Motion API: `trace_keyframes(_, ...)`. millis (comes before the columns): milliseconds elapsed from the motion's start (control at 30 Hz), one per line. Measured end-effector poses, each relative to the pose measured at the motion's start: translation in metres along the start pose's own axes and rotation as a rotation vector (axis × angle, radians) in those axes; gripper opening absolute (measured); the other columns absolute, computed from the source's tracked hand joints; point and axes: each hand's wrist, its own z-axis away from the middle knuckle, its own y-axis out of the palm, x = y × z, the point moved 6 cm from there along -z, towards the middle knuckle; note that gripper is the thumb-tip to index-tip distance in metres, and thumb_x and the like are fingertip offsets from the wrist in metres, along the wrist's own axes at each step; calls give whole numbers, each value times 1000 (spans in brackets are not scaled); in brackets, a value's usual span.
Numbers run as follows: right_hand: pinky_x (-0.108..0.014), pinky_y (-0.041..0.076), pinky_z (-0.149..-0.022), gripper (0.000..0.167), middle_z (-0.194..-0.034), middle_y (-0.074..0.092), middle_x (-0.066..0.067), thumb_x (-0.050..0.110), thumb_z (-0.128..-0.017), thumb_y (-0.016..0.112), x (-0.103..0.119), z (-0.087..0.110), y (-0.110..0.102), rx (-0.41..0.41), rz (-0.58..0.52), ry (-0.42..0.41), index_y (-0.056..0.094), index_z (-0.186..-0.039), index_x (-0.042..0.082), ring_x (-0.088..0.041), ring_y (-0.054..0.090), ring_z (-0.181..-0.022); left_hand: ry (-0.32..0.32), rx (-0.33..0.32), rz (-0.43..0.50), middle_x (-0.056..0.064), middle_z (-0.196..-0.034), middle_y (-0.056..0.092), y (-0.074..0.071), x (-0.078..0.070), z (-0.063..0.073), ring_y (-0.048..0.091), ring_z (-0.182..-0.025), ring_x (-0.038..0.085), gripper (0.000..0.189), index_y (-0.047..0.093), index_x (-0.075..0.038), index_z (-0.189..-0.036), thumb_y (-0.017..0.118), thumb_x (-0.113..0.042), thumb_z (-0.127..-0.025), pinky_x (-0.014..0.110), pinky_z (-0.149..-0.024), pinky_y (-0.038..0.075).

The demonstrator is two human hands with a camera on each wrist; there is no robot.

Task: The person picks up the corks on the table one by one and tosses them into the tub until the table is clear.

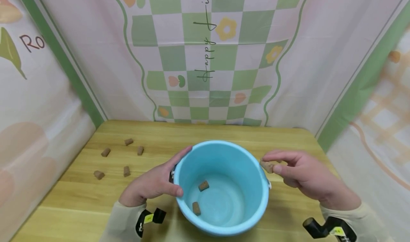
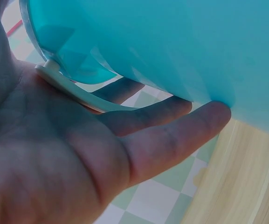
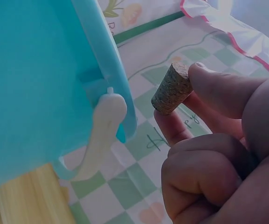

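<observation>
A light blue bucket [image 1: 221, 231] stands upright at the front middle of the table. My left hand [image 1: 157, 181] holds its left side, thumb at the rim; in the left wrist view, fingertips [image 2: 216, 112] touch the outer wall and the pale handle [image 2: 73, 91] crosses the palm. Just outside the right rim, my right hand [image 1: 304, 178] pinches a cork [image 3: 171, 88] between thumb and fingers, its other fingers curled. Inside the bucket, one cork [image 1: 203, 186] lies on the bottom and another cork [image 1: 196, 208] lies near the left wall.
Several loose corks [image 1: 126, 171] lie scattered on the left part of the wooden table [image 1: 192, 130]. Printed cloth [image 1: 198, 57] hangs behind the table and on both sides. The bucket's white handle joint [image 3: 110, 109] sticks out at its right side.
</observation>
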Motion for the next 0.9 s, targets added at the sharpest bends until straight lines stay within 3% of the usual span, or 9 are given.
trace_keyframes(233, -38, 18, -37, 35, -122, 64, -9, -10, -100, 48, -2, -3, 6, 19, 46, 30, 65, -129, 1, -24, 18, -43, 18, 5, 8, 21, -156, 26, 0, -1, 0, 38, -132, 47, 111, 3, -32, -161, 79, -51, -83, 54, -99, 44)
trace_keyframes(367, -36, 22, -35, 30, -119, 65, -10, -7, -99, 53, -1, -3, 8, -38, 154, 54, 68, -124, 0, -25, 21, -44, 12, 2, 10, 21, -156, 26, 0, -1, 0, 37, -132, 47, 111, 3, -32, -161, 80, -50, -82, 54, -100, 44)
trace_keyframes(467, -29, 32, -38, 26, -118, 65, -10, -4, -98, 58, -1, -2, 11, -82, 266, 73, 70, -121, 1, -15, 30, -45, 6, 3, 13, 21, -156, 26, 1, 0, 0, 37, -132, 48, 111, 3, -33, -161, 80, -50, -82, 54, -100, 44)
trace_keyframes(533, -25, 45, -46, 24, -118, 65, -10, -1, -97, 61, 0, -2, 13, -100, 329, 84, 71, -119, 1, -10, 48, -54, 9, 7, 14, 22, -155, 26, 1, 0, 0, 37, -132, 48, 111, 3, -33, -161, 80, -49, -83, 55, -99, 44)
trace_keyframes(633, -31, 56, -65, 22, -118, 66, -9, 3, -97, 65, 2, -2, 17, -115, 410, 85, 72, -118, 3, -12, 65, -84, 21, 11, 11, 23, -155, 26, 2, 0, 0, 38, -131, 49, 111, 2, -32, -161, 79, -49, -83, 56, -99, 44)
trace_keyframes(733, -36, 58, -74, 21, -118, 67, -6, 8, -96, 67, 5, -2, 20, -129, 484, 79, 73, -117, 6, -17, 63, -104, 17, 9, 12, 22, -155, 26, 1, 0, 0, 38, -132, 48, 111, 2, -32, -161, 79, -49, -83, 55, -99, 44)
trace_keyframes(900, -35, 57, -72, 20, -116, 68, -1, 14, -96, 69, 9, -1, 24, -142, 568, 90, 75, -115, 12, -16, 61, -106, -6, -1, 27, 20, -156, 26, 1, 0, 1, 38, -133, 46, 112, 3, -34, -161, 81, -49, -82, 53, -100, 43)
